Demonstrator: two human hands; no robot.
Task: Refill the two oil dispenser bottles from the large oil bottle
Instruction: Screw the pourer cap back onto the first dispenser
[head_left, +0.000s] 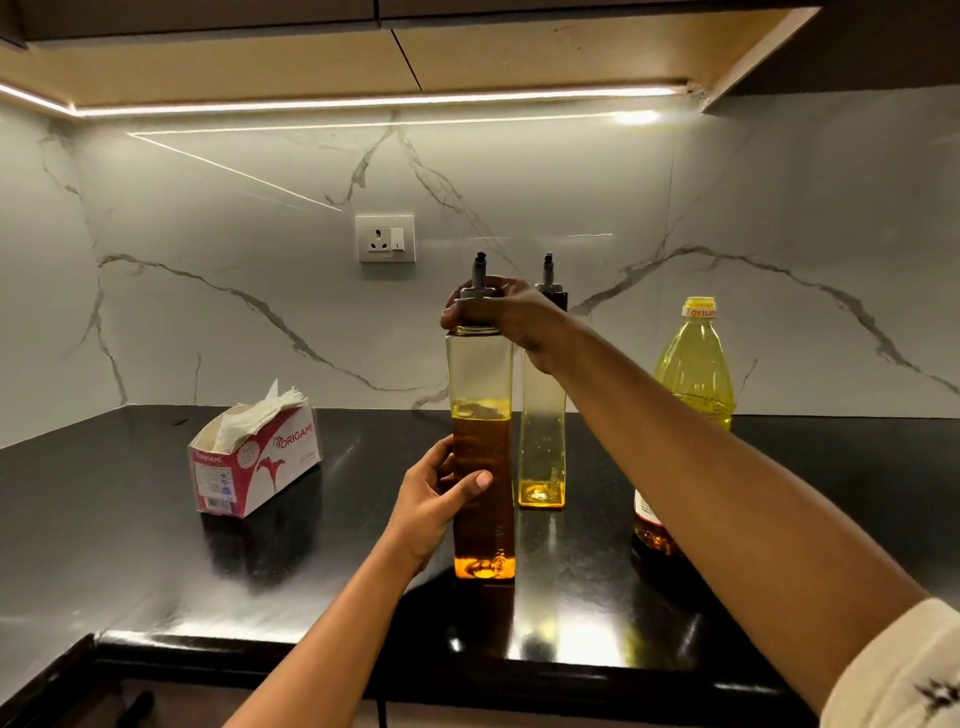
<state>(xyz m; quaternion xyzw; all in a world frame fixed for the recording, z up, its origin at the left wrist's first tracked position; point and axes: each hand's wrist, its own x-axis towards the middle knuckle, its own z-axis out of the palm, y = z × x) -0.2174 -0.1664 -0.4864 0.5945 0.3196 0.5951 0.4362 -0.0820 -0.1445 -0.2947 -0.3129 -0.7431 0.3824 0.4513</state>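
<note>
Amber oil (483, 441) half-fills clear square dispenser bottle (479, 364), likely slick; left hand (431, 504) grips mid-body, right hand (498, 309) clasps grey spout cap (477, 290).

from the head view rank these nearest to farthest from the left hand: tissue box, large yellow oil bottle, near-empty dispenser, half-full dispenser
1. The half-full dispenser bottle: held in the left hand itself.
2. The near-empty dispenser bottle: just to the right, slightly behind.
3. The tissue box: off to the left.
4. The large oil bottle: far right, at the back.
</note>
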